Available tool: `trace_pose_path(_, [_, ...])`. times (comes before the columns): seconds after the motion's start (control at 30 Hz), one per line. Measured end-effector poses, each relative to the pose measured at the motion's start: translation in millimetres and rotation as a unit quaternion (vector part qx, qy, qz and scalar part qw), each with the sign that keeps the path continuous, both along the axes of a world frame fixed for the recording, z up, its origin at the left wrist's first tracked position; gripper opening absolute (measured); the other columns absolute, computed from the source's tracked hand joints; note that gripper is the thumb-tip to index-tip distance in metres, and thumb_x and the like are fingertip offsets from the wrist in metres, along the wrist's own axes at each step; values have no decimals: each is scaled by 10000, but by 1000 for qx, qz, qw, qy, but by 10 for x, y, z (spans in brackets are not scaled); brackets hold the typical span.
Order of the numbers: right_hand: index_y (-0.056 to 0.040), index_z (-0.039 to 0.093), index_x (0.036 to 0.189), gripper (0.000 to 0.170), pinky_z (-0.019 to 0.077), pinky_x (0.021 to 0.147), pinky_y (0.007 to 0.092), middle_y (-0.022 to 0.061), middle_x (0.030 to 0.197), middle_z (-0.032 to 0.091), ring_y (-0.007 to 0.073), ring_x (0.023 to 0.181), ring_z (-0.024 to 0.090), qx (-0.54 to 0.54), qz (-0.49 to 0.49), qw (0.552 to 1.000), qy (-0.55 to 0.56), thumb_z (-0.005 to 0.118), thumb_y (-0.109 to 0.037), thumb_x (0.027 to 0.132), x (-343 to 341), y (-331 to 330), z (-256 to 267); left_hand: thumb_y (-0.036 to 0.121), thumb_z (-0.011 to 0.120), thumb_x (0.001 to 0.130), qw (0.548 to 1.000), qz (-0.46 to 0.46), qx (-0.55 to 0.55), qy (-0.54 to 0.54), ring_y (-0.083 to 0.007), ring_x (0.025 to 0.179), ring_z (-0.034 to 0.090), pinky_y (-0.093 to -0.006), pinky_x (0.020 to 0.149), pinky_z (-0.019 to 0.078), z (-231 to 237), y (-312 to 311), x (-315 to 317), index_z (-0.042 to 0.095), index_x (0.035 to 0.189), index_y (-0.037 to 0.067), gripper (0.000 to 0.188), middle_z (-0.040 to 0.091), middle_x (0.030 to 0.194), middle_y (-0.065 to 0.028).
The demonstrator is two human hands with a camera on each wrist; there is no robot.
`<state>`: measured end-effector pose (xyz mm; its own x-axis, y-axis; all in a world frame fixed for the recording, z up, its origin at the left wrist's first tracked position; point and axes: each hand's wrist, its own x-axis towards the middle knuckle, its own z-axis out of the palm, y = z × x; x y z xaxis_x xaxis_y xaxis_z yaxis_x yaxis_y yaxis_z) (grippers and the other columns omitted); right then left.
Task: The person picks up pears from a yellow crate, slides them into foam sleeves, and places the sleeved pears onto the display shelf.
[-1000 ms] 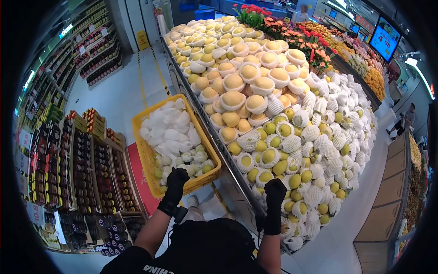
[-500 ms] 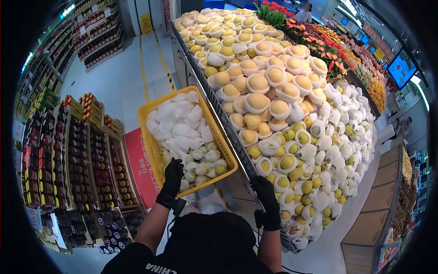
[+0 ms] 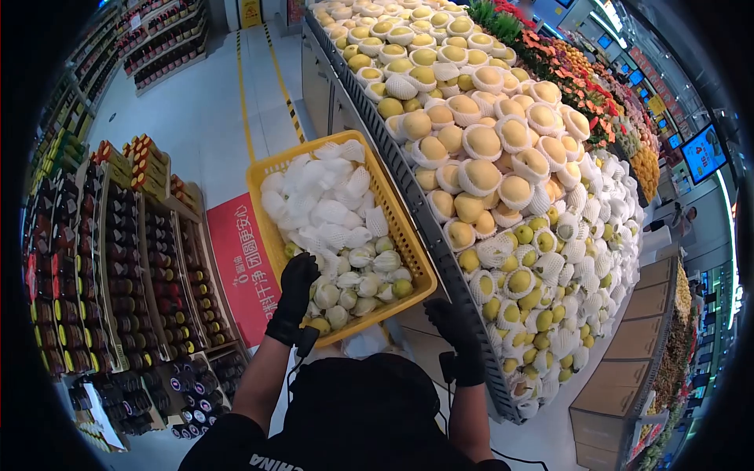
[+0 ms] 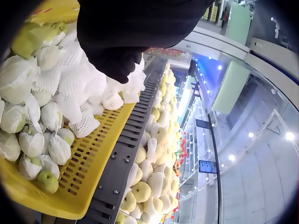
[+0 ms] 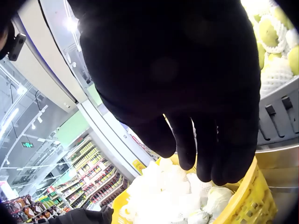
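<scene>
Yellow crate (image 3: 398,212) beside the fruit display's grey rail (image 3: 429,235). Inside it: paper-wrapped fruit (image 3: 364,282) at the near end, white foam nets (image 3: 330,212) heaped toward the far end.

Hands: both gloved. Left hand (image 3: 294,286) over the crate's left side, fingers loosely bent, nothing visible in them; its palm side is hidden, so contact with the fruit cannot be told. Right hand (image 3: 458,330) near the crate's near right corner, fingers relaxed and slightly spread — holding nothing.

Step in hand, judged: handling the wrapped fruit. Best entry seems to be the near end, where the fruit lies uncovered by nets. Cup each piece from beneath with spread fingers; a fingertip pinch could bruise flesh or tear paper. Lift straight up before moving sideways — the crate's wall and rail are close enough to knock against. A bare green fruit (image 4: 47,182) by the wall calls for the gentlest grip.
</scene>
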<state>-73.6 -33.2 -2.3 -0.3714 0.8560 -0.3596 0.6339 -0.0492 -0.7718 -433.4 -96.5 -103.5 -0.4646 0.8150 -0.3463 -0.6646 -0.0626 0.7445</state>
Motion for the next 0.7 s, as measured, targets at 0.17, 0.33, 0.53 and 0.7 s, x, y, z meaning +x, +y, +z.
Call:
trace_pose_path(0.17, [-29,606,1121,293,495,714,302,95,861,661,183,793,626,106,44,992,-55,615,-174,867,-266,64,-56,124,556,917,1000,0,-7,-28,-152,918,601,-291,815,509,-25,-46,-90,536,1181,36,280,613,1073,-73])
trace_pose_path(0.33, [-24,580,1159,371,496,797,322,150,978,660,230,924,633,45,48,997,-46,661,-172,829,-589,263,-40,107,566,905,1000,-5,-3,-29,-161,947,597,-300,843,506,-93,-110,-37,535,1181,35,287,610,1079,-82])
trace_pose_path(0.53, [-11,545,1188,556,492,847,364,182,1086,616,288,1006,611,121,95,988,-32,766,-125,691,-850,602,-394,81,556,914,995,-18,-12,96,-161,951,592,-302,847,506,-207,-225,-60,536,1187,32,278,604,1050,-70])
trace_pose_path(0.7, [10,510,1131,657,483,840,427,217,1045,575,364,992,578,124,128,982,-57,832,-156,584,-960,1016,-1272,83,563,914,999,5,-33,4,-158,944,592,-296,822,510,-105,-235,-108,548,1156,4,255,593,1048,-73])
